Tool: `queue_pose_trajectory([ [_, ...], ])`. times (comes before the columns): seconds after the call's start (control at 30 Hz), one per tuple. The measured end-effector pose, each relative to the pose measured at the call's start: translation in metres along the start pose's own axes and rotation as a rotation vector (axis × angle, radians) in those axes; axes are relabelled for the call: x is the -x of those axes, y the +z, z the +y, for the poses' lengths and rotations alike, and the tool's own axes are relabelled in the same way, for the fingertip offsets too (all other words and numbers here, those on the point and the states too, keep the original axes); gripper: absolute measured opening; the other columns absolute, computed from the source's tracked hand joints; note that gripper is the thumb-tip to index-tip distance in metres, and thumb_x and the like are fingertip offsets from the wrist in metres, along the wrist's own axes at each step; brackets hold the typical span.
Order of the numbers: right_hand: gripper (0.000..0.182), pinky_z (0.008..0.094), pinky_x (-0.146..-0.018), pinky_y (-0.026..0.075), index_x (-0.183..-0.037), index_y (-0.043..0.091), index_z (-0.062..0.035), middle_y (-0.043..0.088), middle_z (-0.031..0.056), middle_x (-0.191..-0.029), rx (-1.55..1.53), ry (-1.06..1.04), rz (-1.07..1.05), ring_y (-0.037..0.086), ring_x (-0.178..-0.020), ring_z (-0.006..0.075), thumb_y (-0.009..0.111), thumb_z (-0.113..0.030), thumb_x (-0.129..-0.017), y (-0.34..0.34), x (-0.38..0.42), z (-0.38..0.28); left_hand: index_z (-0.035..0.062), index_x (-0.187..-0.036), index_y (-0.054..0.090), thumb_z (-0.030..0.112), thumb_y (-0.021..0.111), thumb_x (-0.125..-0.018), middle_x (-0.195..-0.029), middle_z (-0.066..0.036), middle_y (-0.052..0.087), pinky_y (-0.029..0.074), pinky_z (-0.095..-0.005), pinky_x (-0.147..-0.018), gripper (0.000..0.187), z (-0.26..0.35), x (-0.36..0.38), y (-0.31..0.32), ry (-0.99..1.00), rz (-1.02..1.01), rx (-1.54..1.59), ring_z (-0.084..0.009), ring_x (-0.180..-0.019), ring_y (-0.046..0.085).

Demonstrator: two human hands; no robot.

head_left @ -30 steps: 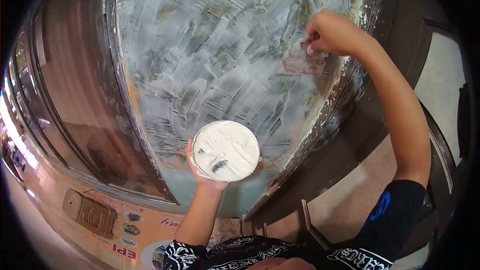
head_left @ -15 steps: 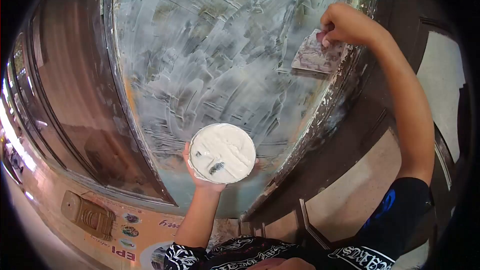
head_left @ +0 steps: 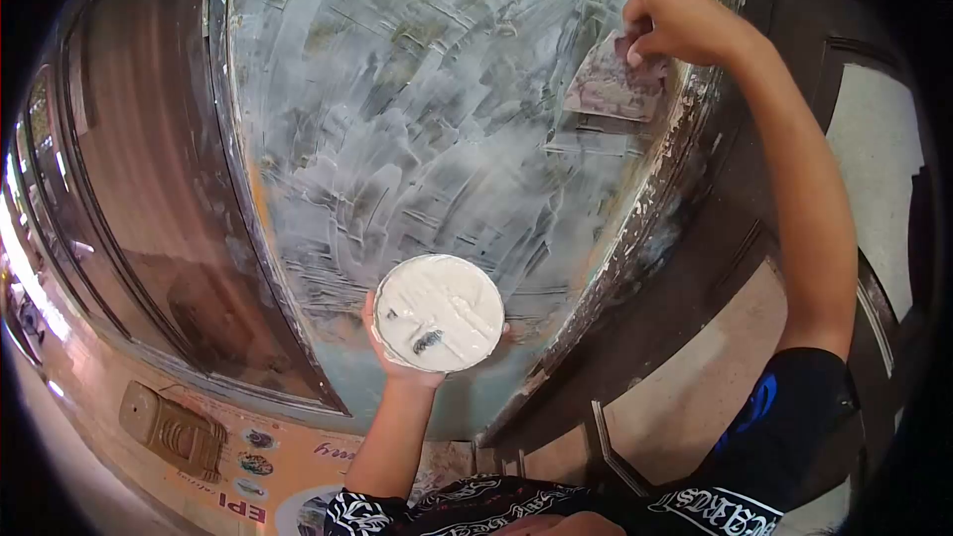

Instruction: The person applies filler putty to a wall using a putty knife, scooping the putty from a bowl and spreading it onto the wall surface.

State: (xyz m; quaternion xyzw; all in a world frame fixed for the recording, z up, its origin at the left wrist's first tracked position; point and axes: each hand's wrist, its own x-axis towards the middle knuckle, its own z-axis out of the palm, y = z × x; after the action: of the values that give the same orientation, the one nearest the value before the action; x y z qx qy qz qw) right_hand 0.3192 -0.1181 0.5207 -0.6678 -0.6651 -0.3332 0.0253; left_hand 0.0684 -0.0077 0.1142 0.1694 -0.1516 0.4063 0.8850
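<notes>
My left hand (head_left: 405,367) is wrapped round a round tub of white putty (head_left: 447,303), held low in front of the wall panel; most of its fingers are hidden behind the tub. Up at the right, my right hand (head_left: 667,25) pinches a flat, putty-smeared scraper (head_left: 613,87). Its wide lower edge lies against or very near the wall panel (head_left: 417,99), close to the right border. Grey-white putty streaks cover much of the panel, with darker patches showing through.
Worn, flaking trim (head_left: 667,154) borders the panel on the right, beside dark wooden panelling (head_left: 735,228). A brown framed glass panel (head_left: 149,129) stands on the left. On the floor lie a printed banner (head_left: 288,452) and a brown ridged object (head_left: 171,427).
My right hand and the scraper have moved up the panel and slightly left. The putty tub in my left hand sits a little lower in view.
</notes>
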Motion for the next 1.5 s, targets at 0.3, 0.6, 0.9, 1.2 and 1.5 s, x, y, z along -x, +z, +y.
queue_pose_trajectory([
  [0.3,0.022,0.0337,-0.054,0.050,-0.081,0.075,0.0029,0.073,0.0070,-0.070,-0.372,0.273,0.455,0.066,-0.061,0.0130,0.084,-0.018,-0.084,-0.085,0.017,0.088,0.0132,-0.148,0.050,0.068,0.037,-0.095,-0.151,-0.014,0.050,0.036,-0.0776,-0.103,0.077,0.010,0.013,-0.015,0.064,0.101,-0.083,-0.0455,-0.133,0.049],
  [0.6,0.041,0.0267,-0.103,0.045,-0.131,0.058,0.0046,0.067,0.0059,-0.119,-1.248,0.109,0.269,0.060,-0.114,0.0134,0.058,-0.026,-0.104,0.092,0.074,-0.118,0.0190,-0.151,0.046,0.073,0.042,-0.090,-0.155,-0.016,0.045,0.031,-0.0844,-0.101,0.082,0.018,0.070,-0.037,-0.079,0.121,-0.060,-0.0492,-0.136,0.046],
  [0.9,0.022,0.0240,-0.079,0.052,-0.116,0.066,-0.0001,0.071,0.0012,-0.099,-2.018,0.279,-0.371,0.065,-0.086,0.0064,0.056,-0.016,-0.104,0.303,0.138,-0.293,0.0082,-0.152,0.044,0.068,0.035,-0.096,-0.152,-0.017,0.049,0.040,-0.0600,-0.112,0.082,0.032,0.136,-0.032,-0.006,0.104,-0.091,-0.0410,-0.134,0.051],
  [1.2,0.020,0.0249,-0.058,0.047,-0.108,0.068,-0.0024,0.069,0.0016,-0.087,-1.947,0.442,-0.349,0.061,-0.068,0.0072,0.058,-0.018,-0.102,0.344,0.134,-0.318,0.0076,-0.145,0.053,0.065,0.036,-0.096,-0.141,-0.016,0.060,0.047,-0.0545,-0.108,0.077,0.019,0.174,-0.043,-0.107,0.177,-0.085,-0.0382,-0.125,0.060],
  [1.5,0.017,0.0290,-0.040,0.040,-0.108,0.064,-0.0062,0.069,0.0048,-0.081,-2.316,0.818,-0.103,0.060,-0.056,0.0128,0.059,-0.020,-0.101,0.393,0.172,-0.331,0.0086,-0.150,0.047,0.070,0.042,-0.091,-0.150,-0.021,0.050,0.039,-0.0653,-0.111,0.085,0.033,0.204,-0.044,-0.125,0.193,-0.043,-0.0460,-0.133,0.051],
])
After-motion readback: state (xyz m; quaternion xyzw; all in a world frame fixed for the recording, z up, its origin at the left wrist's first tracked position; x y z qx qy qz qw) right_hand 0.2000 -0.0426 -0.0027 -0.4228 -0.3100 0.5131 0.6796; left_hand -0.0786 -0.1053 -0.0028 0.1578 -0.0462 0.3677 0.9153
